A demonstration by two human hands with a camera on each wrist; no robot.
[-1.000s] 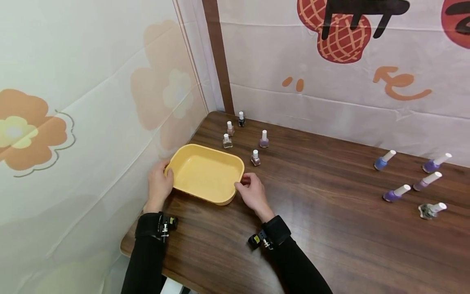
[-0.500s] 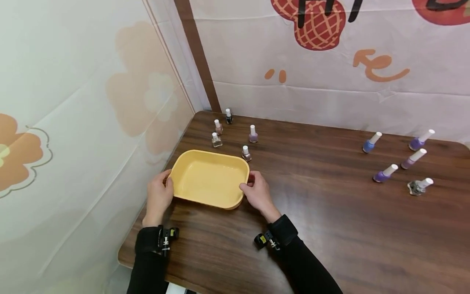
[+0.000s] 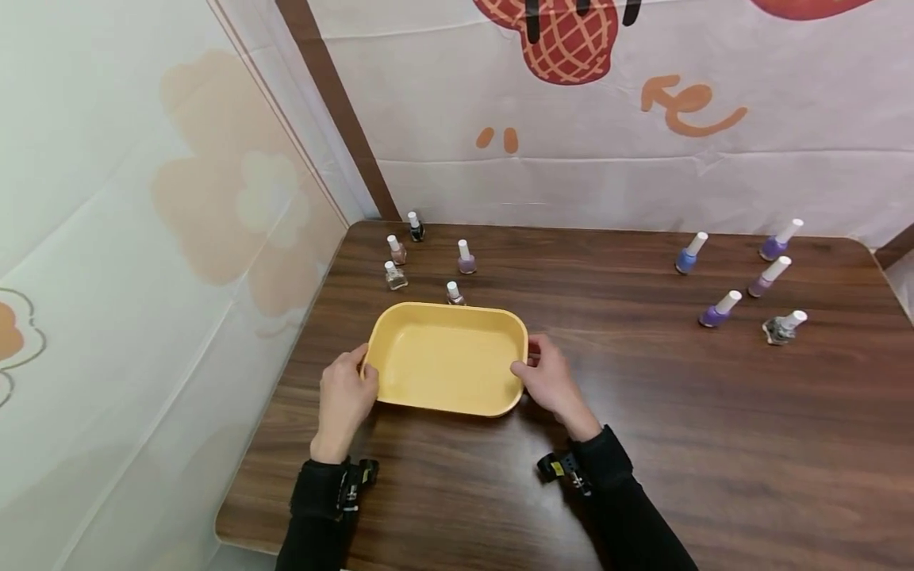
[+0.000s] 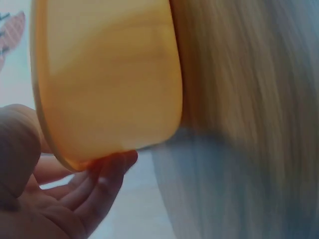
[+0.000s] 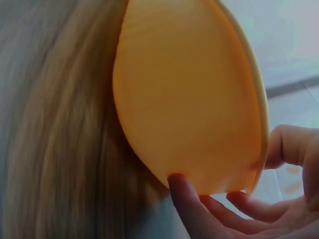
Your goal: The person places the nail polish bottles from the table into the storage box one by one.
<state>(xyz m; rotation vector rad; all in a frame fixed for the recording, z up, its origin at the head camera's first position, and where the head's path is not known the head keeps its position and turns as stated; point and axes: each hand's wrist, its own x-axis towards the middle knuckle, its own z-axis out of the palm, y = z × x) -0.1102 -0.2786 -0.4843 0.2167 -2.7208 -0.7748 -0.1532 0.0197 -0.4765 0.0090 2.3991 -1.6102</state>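
A shallow yellow plastic tray (image 3: pixel 450 357) with rounded corners is held level, close over the wooden table. My left hand (image 3: pixel 346 404) grips its left end, with the thumb at the rim and fingers (image 4: pixel 102 191) against the outer wall in the left wrist view. At the opposite end my right hand (image 3: pixel 553 382) holds the tray the same way; its fingertips (image 5: pixel 182 191) press on the outside wall in the right wrist view. Nothing lies inside the tray. Its far rim overlaps the base of a brownish nail polish bottle (image 3: pixel 455 294).
Behind the tray stand more white-capped nail polish bottles: clear (image 3: pixel 396 277), beige (image 3: pixel 397 251), black (image 3: pixel 416 228) and mauve (image 3: pixel 466 258). A second group, with blue (image 3: pixel 687 260), purple (image 3: pixel 712 316) and glittery (image 3: pixel 778 329) bottles, is at the right. Printed cloth walls (image 3: pixel 607 182) border the table.
Both hands have carried the yellow tray to the right and slightly toward me, off the left wall side. The head view has turned right. The nail polish bottles stay where they stood.
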